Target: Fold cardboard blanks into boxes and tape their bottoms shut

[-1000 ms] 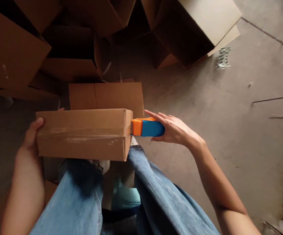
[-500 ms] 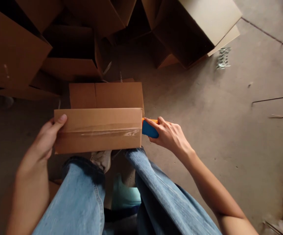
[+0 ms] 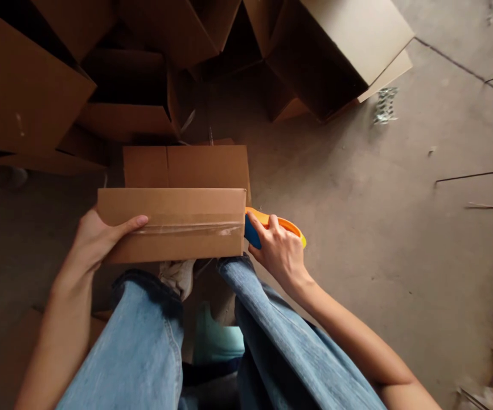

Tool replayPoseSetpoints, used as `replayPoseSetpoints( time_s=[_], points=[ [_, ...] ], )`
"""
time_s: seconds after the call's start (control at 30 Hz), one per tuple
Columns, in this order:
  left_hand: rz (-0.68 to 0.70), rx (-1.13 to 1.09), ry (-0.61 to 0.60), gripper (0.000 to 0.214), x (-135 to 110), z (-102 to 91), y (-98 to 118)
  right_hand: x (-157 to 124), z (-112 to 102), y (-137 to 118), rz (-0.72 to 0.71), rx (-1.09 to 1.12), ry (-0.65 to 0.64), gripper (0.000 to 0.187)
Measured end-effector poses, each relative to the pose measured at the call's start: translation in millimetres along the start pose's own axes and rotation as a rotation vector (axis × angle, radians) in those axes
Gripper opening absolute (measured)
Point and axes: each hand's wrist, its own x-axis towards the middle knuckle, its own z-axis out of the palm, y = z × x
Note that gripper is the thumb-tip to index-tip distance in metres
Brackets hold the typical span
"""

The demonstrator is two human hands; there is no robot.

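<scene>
A small brown cardboard box is held above my knees, a strip of clear tape running along its near face. At its left end, my left hand grips it with the thumb lying across that face; the other fingers are mostly hidden. My right hand is closed around a blue and orange handheld tool with a yellow tip. The tool sits against the box's right end, and its left part is hidden there, so I cannot tell its exact kind. A second brown carton shows just behind the box.
Several open cardboard cartons crowd the top of the view. A pale carton stands at upper right. Crumpled silvery packaging and a thin rod lie on the concrete floor. A white roll lies at far left.
My left thumb has slid right, further across the box's taped face. My right hand has turned and shifted slightly left and down, showing more of the tool's orange and yellow loop.
</scene>
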Motion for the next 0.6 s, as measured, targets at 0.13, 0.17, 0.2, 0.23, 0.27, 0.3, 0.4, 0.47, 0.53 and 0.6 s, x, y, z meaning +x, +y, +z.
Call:
replayPoseSetpoints(
  time_s=[0.13, 0.17, 0.2, 0.23, 0.27, 0.3, 0.4, 0.47, 0.53, 0.6],
  points=[
    [0.034, 0.038, 0.030, 0.077, 1, 3.1, -3, -9, 9, -11, 0.041, -0.009, 0.018, 0.061],
    [0.045, 0.041, 0.038, 0.078, 2, 3.7, -4, -10, 10, -12, 0.039, -0.008, 0.014, 0.061],
    [0.054, 0.044, 0.042, 0.079, 2, 4.2, -5, -10, 9, -13, 0.034, -0.005, 0.009, 0.061],
    [0.063, 0.046, 0.045, 0.079, 2, 4.4, -6, -9, 8, -12, 0.029, -0.003, 0.007, 0.061],
    [0.073, 0.049, 0.046, 0.079, 2, 4.3, -6, -6, 5, -11, 0.021, 0.001, 0.006, 0.061],
    [0.083, 0.054, 0.046, 0.079, 2, 4.1, -7, -2, 1, -9, 0.016, 0.005, 0.005, 0.061],
    [0.108, 0.065, 0.053, 0.078, 3, 3.1, -6, 9, -11, -6, 0.002, 0.025, -0.003, 0.058],
    [0.109, 0.072, 0.057, 0.078, 3, 2.8, -5, 10, -12, -7, -0.002, 0.034, -0.001, 0.058],
    [0.099, 0.072, 0.054, 0.078, 2, 3.1, -4, 6, -6, -12, 0.015, 0.025, 0.021, 0.060],
    [0.096, 0.071, 0.048, 0.079, 1, 3.7, -3, -1, 4, -17, 0.048, 0.012, 0.053, 0.060]
  ],
)
